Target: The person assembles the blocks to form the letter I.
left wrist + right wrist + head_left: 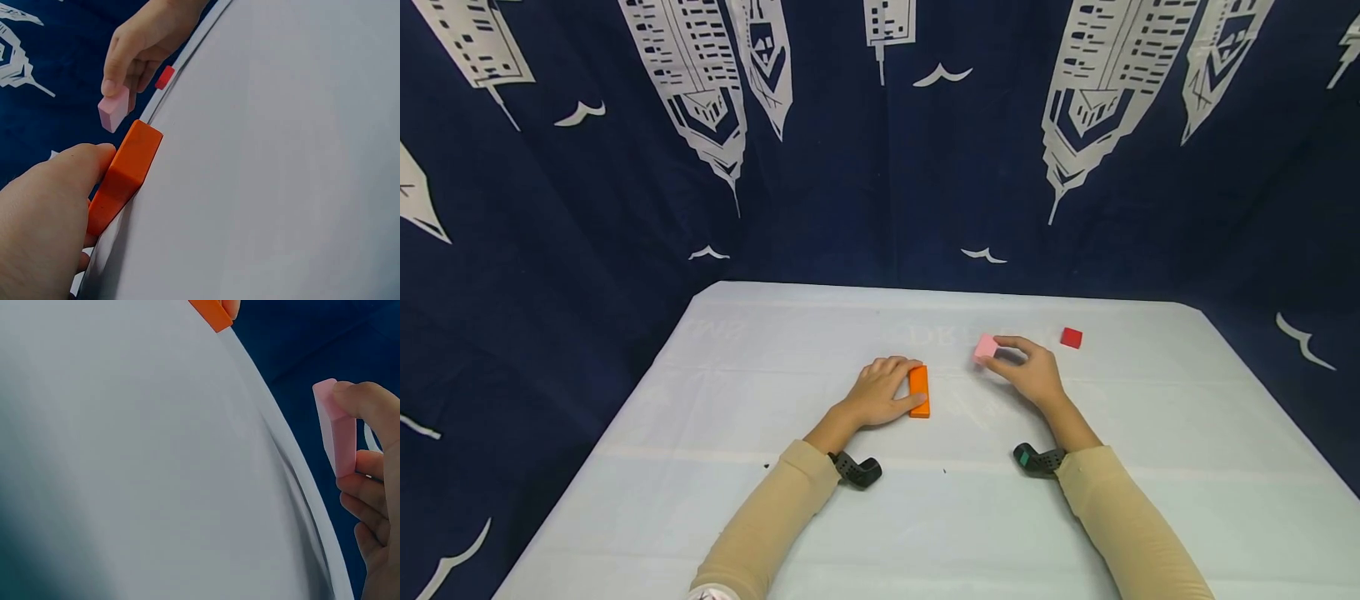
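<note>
I see the right hand (pixel 1033 373) pinching the pink block (pixel 985 348), at two o'clock from the orange block (pixel 919 383) the left hand (pixel 877 395) grips; both look light, hard; best held by opposite sides.

From the head, the white tabletop (pixel 940 517) was looked down on from well above, and the view was directed forward to the dark blue cloth (pixel 887 183). From the left wrist, the left hand (pixel 47 212) and orange block (pixel 128 172) were seen close up, with the right hand (pixel 150 37) beyond; the frame was set aslant to the tabletop. From the right wrist, the pink block (pixel 344 437) was caught near, towards the right border. The orange block and pink block were shared by all 3 views; the red block (pixel 1071 337) by 2, head and left wrist.
</note>
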{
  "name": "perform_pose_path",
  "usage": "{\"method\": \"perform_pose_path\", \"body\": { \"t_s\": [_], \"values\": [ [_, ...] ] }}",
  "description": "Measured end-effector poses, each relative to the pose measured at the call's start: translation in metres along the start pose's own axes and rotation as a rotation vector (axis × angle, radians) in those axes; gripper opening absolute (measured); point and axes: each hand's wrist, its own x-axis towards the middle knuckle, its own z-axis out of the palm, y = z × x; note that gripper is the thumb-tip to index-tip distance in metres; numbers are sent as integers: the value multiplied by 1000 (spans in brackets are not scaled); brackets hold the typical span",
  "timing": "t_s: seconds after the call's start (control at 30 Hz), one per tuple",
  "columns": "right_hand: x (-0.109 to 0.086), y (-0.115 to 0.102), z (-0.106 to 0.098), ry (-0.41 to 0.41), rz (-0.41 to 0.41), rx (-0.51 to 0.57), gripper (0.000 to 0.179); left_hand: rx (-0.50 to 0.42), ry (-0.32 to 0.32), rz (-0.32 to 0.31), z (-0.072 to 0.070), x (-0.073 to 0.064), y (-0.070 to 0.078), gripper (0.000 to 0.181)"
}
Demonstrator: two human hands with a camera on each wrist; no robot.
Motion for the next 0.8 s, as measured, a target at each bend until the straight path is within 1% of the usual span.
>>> {"method": "perform_pose_path", "body": {
  "t_s": [0.3,0.47,0.67,0.8],
  "values": [
    [-3,-9,3,-41,-6,-17,66,3,-6,-7,2,0,-1,61],
    [-4,-14,5,-51,-13,-27,66,5,-6,-9,2,0,-2,61],
    [-10,-25,6,-65,-13,-3,65,11,-4,-7,1,0,-1,61],
    [-14,-30,9,-75,-29,6,63,8,1,-7,0,0,-1,60]
  ]
}}
